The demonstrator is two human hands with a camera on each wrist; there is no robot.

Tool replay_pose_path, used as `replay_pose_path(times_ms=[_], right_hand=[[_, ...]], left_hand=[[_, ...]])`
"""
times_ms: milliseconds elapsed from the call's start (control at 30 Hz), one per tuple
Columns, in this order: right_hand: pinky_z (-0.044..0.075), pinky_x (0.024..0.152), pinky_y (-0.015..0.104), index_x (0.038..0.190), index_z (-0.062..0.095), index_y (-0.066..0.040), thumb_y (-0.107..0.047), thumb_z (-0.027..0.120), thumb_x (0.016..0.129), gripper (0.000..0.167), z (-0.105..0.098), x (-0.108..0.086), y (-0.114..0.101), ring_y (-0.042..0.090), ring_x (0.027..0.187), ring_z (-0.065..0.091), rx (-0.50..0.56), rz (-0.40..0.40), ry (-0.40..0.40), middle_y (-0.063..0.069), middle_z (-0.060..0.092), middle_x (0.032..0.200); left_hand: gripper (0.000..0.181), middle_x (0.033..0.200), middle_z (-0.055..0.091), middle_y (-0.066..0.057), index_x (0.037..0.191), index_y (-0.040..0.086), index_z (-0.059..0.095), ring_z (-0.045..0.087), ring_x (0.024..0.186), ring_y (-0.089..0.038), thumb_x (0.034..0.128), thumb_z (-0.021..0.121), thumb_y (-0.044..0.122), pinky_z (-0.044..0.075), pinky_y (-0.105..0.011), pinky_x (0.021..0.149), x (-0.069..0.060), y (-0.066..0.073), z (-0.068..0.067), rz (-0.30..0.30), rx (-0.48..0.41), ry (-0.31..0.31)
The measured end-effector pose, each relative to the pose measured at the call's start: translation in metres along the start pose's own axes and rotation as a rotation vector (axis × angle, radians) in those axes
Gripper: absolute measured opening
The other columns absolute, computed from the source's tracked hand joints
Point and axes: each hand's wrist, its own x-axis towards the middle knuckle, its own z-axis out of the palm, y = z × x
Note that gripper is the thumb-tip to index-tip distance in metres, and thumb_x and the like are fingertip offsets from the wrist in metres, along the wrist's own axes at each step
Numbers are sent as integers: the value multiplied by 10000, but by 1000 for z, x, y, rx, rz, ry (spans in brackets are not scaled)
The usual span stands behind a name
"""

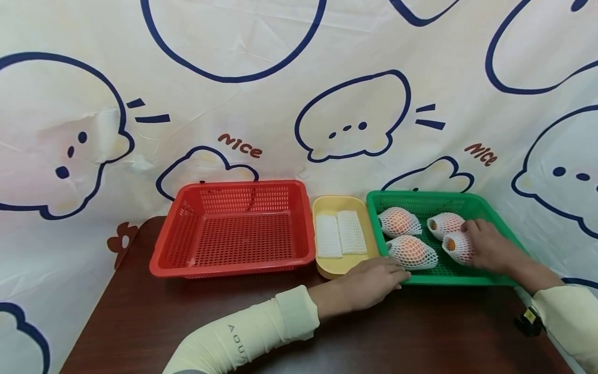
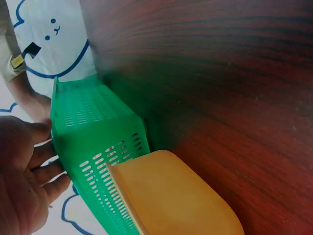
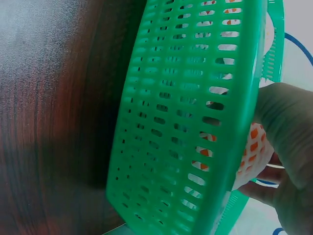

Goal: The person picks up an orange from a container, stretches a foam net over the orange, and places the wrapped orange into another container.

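Observation:
In the head view my right hand (image 1: 489,246) holds an orange fruit in a white foam net (image 1: 457,248), at the right inside the green basket (image 1: 448,280). The right wrist view shows the thumb and fingers around this netted fruit (image 3: 253,152), partly hidden by the basket wall. Another netted fruit (image 1: 445,224) lies just behind it, and two more, one netted fruit (image 1: 400,222) behind the other, lie at the basket's left. My left hand (image 1: 374,280) is at the basket's front left corner, its fingers loosely extended by the rim (image 2: 55,122) and holding nothing.
A yellow tray (image 1: 338,266) with two flat white foam nets (image 1: 351,232) stands against the green basket's left side. Left of it is a red basket (image 1: 233,267) with nothing inside. All stand on a dark wooden table (image 1: 374,337) before a printed cloth (image 1: 271,114).

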Motion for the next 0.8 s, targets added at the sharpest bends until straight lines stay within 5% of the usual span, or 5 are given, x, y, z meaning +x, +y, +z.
replay_pose_path(times_ms=[233,500,800], right_hand=[[473,862,603,1205,462,-5,-130,888,713,662,-5,-4,-6,413,1037,481,10,-32,23,286,493,1194],[477,789,552,1204,507,-43,-123,885,710,627,-7,-5,-6,401,991,488,36,-21,-122,277,472,1136],[480,788,573,1247,496,-19,-151,879,751,641,10,-5,-1,412,996,488,93,31,-172,273,457,1129]], left_hand=[[333,1335,684,101,1389,194,642,579,1310,-66,1079,522,168,407,-189,1140,1,4,-2,-43,49,-35],[286,1237,723,95,1314,192,685,641,1185,-43,1078,533,248,493,-163,1015,4,5,2,-58,42,30],[302,1267,718,102,1331,199,683,631,1222,-44,1086,510,239,484,-167,1041,3,5,4,-65,25,40]])
